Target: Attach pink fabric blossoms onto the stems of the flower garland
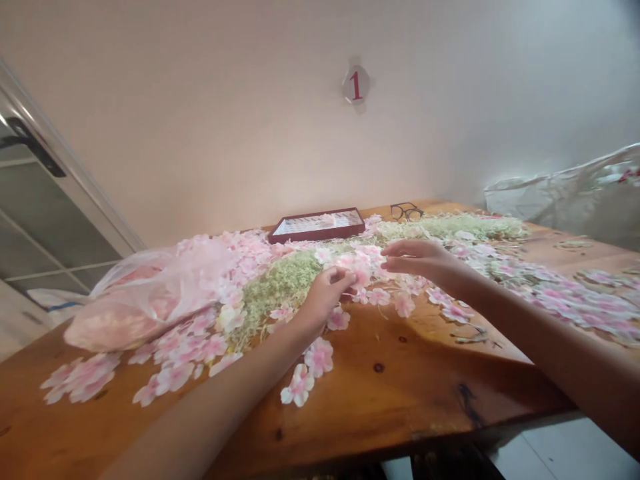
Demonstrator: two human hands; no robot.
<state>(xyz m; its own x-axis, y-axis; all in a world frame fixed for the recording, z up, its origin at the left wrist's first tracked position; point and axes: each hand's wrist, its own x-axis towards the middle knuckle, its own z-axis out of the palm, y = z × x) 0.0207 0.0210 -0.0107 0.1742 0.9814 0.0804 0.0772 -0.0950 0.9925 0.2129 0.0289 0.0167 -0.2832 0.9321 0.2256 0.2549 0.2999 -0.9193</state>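
On a brown wooden table (pixel 400 373), the left hand (pixel 327 292) pinches a pink fabric blossom (pixel 353 275) beside a pale green heap of stems (pixel 280 283). The right hand (pixel 420 260) reaches in with its fingers nearly straight; whether it grips anything cannot be told. Scattered loose pink blossoms (pixel 575 300) and a stuffed translucent pink plastic bag (pixel 145 293) suggest much remains.

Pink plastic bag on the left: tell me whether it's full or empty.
Full, or nearly: the bag bulges, and pink flowers show through its thin plastic. It lies on the wooden table.
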